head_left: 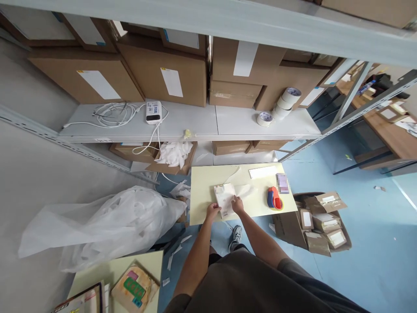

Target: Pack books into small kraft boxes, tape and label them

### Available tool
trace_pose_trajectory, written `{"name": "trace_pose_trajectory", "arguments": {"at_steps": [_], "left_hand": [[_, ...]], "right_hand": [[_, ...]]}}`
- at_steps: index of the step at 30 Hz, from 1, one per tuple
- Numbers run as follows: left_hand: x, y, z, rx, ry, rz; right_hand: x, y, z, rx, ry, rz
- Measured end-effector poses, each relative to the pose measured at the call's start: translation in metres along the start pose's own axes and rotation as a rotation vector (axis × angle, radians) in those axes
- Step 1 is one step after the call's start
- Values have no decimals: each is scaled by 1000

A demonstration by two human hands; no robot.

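On a small pale yellow table (202, 191) lies a white, flat, book-like packet (224, 193). A thin white wrapping sheet (244, 190) spreads from its right side across the tabletop. My left hand (213, 211) grips the packet's lower left edge, with its fingers closed there. Over the packet's right part, my right hand (237, 204) has its fingers bent together on the white sheet. To the right sit a red and blue tape dispenser (274, 198), a purple blurred item (282, 183) and a white strip (262, 172).
Ahead stands a metal shelf (189, 126) with cardboard boxes (177, 80), tape rolls (264, 118) and a white power strip (154, 112). A big bag of white wrapping (124, 221) is at left. A carton of small boxes (289, 228) stands on the floor at right.
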State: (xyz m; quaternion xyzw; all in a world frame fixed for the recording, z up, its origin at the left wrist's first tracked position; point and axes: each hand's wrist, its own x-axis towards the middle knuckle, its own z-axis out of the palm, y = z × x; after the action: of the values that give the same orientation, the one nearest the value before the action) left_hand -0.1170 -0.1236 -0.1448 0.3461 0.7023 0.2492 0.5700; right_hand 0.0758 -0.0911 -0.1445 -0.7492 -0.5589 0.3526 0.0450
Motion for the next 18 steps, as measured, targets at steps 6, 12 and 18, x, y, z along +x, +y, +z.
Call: {"name": "trace_pose_trajectory", "arguments": {"at_steps": [6,12,18], "left_hand": [[-22,10,-22,-72,72,90],[-41,63,13,252,91,209],[-36,112,102,535,185,127]], "right_hand": [[6,-31,23,96,-112,-205],[15,-17,5,194,-104,-205],[1,56,-46,316,146,45]]}}
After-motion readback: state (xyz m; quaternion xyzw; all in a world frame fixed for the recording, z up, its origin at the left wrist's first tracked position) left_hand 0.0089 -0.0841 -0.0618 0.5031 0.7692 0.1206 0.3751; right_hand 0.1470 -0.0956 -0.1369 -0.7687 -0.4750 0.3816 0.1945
